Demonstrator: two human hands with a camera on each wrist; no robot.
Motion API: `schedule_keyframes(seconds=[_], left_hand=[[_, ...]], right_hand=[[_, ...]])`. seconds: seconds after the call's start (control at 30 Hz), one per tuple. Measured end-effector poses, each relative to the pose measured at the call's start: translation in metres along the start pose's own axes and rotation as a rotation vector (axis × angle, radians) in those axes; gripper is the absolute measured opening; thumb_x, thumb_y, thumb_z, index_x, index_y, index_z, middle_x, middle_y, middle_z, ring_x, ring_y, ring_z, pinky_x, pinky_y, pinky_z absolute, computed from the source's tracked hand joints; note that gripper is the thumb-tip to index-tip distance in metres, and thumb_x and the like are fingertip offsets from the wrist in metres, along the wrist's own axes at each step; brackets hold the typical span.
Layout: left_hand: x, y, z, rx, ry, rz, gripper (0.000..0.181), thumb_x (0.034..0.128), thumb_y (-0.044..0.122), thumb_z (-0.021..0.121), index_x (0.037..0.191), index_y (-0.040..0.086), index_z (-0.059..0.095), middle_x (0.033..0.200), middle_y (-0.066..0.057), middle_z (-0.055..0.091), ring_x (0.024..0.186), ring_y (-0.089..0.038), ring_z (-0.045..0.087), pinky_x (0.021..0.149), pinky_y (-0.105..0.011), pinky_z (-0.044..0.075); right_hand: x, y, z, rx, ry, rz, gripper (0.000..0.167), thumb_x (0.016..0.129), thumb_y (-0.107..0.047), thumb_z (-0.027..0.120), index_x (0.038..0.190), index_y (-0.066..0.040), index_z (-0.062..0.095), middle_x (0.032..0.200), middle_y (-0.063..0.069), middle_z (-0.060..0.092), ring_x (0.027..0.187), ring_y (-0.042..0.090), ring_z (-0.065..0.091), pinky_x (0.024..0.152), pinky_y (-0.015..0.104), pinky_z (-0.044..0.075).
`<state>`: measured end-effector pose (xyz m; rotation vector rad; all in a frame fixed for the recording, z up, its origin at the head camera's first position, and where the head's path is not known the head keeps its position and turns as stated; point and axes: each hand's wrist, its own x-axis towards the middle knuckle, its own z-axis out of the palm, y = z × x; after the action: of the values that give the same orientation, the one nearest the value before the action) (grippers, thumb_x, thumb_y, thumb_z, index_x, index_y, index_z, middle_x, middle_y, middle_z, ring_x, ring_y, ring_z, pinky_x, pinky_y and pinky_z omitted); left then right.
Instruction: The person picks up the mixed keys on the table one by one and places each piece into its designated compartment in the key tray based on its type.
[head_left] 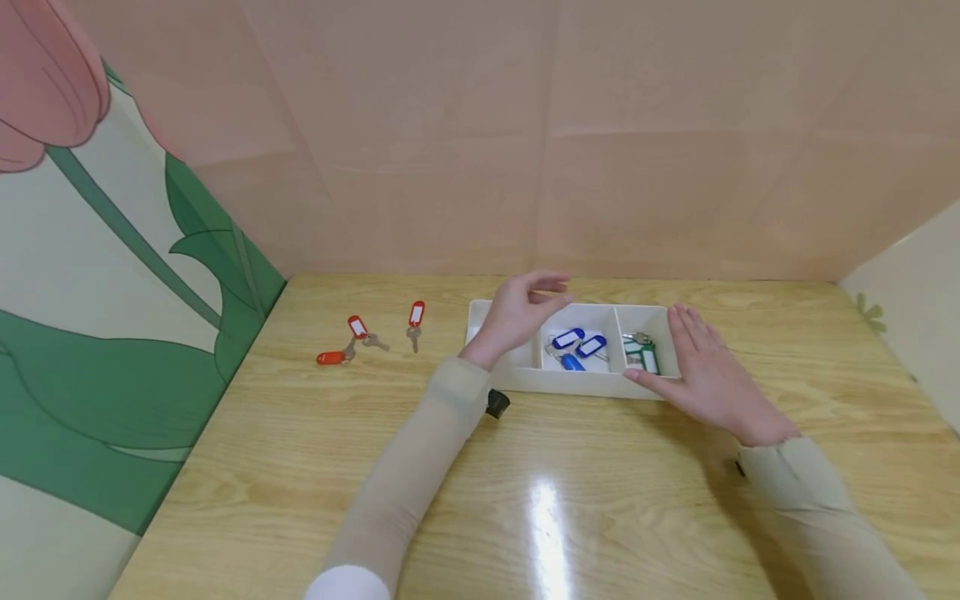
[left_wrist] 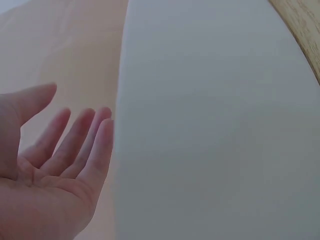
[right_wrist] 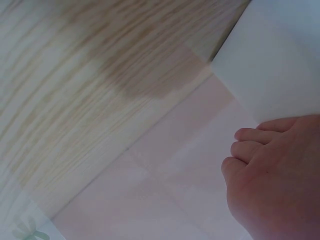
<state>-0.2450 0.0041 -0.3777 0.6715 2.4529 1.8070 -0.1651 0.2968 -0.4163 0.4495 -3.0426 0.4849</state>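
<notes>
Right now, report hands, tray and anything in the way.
Left hand loose over white tray, nothing seen gripped. Right hand at tray's right end. Blue tags, green tags inside; red tags on table. Left hand partly hides left compartment.

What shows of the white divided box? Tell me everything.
The white box is long, rectangular, open-topped and smooth, apparently plastic. It sits upright and crosswise on the wooden table. Its middle compartment holds blue-tagged keys, its right compartment green-tagged keys. The right hand rests against its right end; the left hand, over its left part, hides some of it, contact unclear.
</notes>
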Motion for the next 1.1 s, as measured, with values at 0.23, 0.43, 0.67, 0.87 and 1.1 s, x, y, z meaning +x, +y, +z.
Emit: schedule_keyframes(seconds=[0.23,0.43,0.67,0.87,1.1], left_hand=[[-0.005,0.002,-0.005,0.005,0.008,0.034,0.031,0.0982,0.021,0.072,0.127,0.009,0.070,0.115,-0.001,0.072,0.099,-0.018,0.068,0.085,-0.022,0.054],[-0.010,0.003,-0.010,0.025,0.019,0.031,0.029,0.0995,0.025,0.070,0.126,0.012,0.071,0.113,0.005,0.071,0.100,-0.015,0.067,0.087,-0.023,0.053],[-0.013,0.004,-0.017,0.020,0.030,0.010,0.032,0.0998,0.030,0.069,0.127,0.013,0.070,0.116,0.005,0.070,0.103,-0.015,0.067,0.089,-0.023,0.053],[-0.016,0.005,-0.022,0.015,0.034,0.007,0.033,0.0998,0.033,0.069,0.127,0.015,0.069,0.117,0.006,0.069,0.105,-0.017,0.066,0.089,-0.024,0.053],[-0.020,0.003,-0.032,0.033,0.033,0.015,0.033,0.1002,0.032,0.068,0.128,0.014,0.069,0.118,0.005,0.069,0.105,-0.016,0.066,0.091,-0.025,0.053]], right_hand=[[0.000,0.000,0.000,-0.002,0.006,-0.006,0.113,0.094,-0.064,0.060,0.159,0.003,-0.004,0.166,0.025,-0.005,0.152,0.037,-0.010,0.122,0.052,-0.004],[0.000,0.001,0.001,-0.001,0.008,-0.009,0.113,0.094,-0.063,0.060,0.159,0.003,-0.004,0.166,0.025,-0.005,0.152,0.036,-0.011,0.121,0.049,-0.007],[-0.001,0.001,0.001,0.002,0.013,-0.009,0.113,0.094,-0.063,0.061,0.159,0.004,-0.003,0.166,0.026,-0.004,0.152,0.040,-0.007,0.122,0.051,-0.005],[-0.002,0.001,0.000,-0.003,0.015,-0.011,0.113,0.094,-0.063,0.062,0.159,0.004,-0.002,0.166,0.026,-0.004,0.152,0.039,-0.008,0.122,0.053,-0.003],[-0.002,0.002,0.000,-0.007,0.019,-0.015,0.113,0.094,-0.063,0.062,0.159,0.005,-0.001,0.165,0.027,-0.003,0.152,0.039,-0.008,0.122,0.052,-0.004]])
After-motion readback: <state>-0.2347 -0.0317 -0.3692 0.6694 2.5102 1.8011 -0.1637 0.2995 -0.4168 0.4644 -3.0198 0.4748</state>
